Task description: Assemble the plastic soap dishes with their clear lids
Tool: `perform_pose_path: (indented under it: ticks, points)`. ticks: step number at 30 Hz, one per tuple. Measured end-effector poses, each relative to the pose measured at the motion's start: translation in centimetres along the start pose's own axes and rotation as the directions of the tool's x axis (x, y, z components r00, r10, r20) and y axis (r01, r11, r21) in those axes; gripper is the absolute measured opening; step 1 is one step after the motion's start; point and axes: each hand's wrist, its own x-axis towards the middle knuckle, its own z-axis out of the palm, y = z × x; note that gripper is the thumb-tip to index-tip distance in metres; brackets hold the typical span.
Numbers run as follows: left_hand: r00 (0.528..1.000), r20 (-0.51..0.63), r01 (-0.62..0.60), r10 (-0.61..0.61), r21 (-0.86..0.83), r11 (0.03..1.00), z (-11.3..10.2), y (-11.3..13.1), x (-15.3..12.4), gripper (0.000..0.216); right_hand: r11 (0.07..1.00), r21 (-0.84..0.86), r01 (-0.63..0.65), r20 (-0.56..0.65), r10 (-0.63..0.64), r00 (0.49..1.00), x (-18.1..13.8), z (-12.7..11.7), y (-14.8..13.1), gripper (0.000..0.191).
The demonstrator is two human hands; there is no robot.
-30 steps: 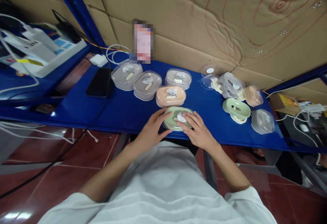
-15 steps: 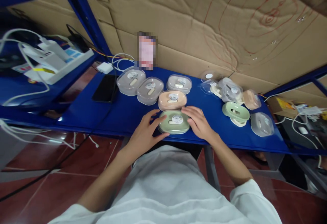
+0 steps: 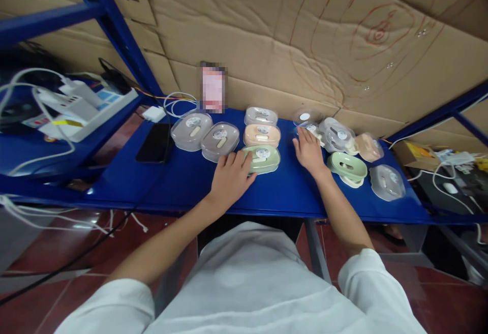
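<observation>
With right hand (image 3: 309, 150) extending loose fingers, left hand (image 3: 231, 177) is gripping the green case (image 3: 267, 159); overpushing may be displacing the peach case (image 3: 262, 136) at twelve o'clock.

The green box (image 3: 270, 163) lies flat on the blue table (image 3: 293, 199), upright and closed under a see-through lid; it's a low, round-cornered oblong, long side running left to right, with a round printed label and a pale strip showing near its middle, though its left end is hidden from where I stand. Farther back and to the right there's a thin clear cover (image 3: 311, 127) with a round label, mostly hidden from me, so I can't tell how it's tilted
</observation>
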Motion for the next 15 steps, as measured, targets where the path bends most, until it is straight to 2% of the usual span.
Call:
perform_pose_path:
  ticks: [4, 9, 11, 13, 15]
  points:
    - [1.0, -0.002, 0.006, -0.006, 0.022, 1.0, 0.3, 0.7, 0.5, 0.053, 0.998, -0.062, 0.017, 0.04, -0.014, 0.999, -3.8, 0.0, 1.4, 0.065]
    - [0.994, -0.098, 0.059, -0.056, 0.031, 0.998, 0.6, 1.4, -1.8, 0.053, 0.99, 0.085, 0.108, 0.03, -0.111, 0.993, -11.0, -2.7, 2.3, 0.053]
    - [0.993, -0.12, -0.008, 0.008, -0.002, 1.0, 0.5, 2.3, -2.9, 0.054, 0.995, 0.067, 0.073, -0.057, -0.069, 0.996, -13.1, -3.5, 4.0, 0.05]
    - [0.985, -0.092, -0.152, 0.145, -0.073, 0.986, 0.6, 3.7, -3.7, 0.056, 0.996, -0.052, -0.072, -0.193, 0.06, 0.979, -14.6, -3.9, 6.1, 0.05]
    - [0.961, -0.029, -0.275, 0.274, -0.153, 0.949, 0.7, 5.3, -3.8, 0.056, 0.97, -0.159, -0.183, -0.262, 0.137, 0.955, -15.6, -3.8, 7.7, 0.047]
